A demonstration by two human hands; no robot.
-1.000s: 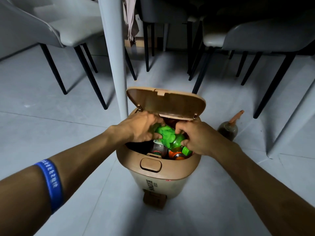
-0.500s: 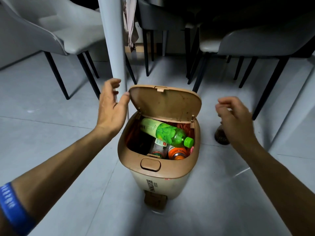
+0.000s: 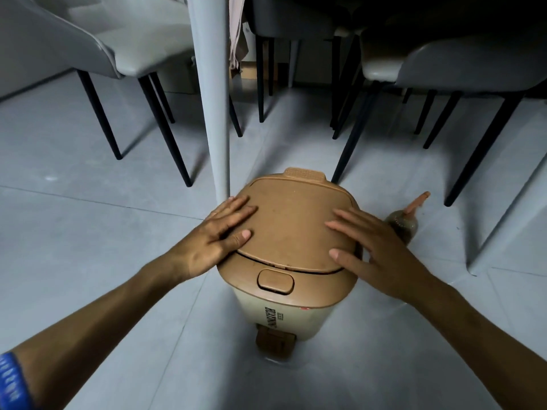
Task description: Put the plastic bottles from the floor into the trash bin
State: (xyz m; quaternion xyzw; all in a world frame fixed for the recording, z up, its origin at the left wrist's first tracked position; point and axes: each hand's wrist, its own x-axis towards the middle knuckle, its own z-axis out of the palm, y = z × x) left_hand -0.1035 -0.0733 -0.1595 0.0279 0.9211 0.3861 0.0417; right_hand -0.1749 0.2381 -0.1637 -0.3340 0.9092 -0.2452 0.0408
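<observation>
Both hands lie flat with fingers spread on the trash bin's lid [image 3: 291, 223], which is down: left hand [image 3: 217, 238] on its left side, right hand [image 3: 371, 250] on its right. Neither hand holds anything. One plastic bottle [image 3: 404, 224] sits on the floor [image 3: 88, 247] just beyond the right hand, beside the trash bin [image 3: 284, 309].
</observation>
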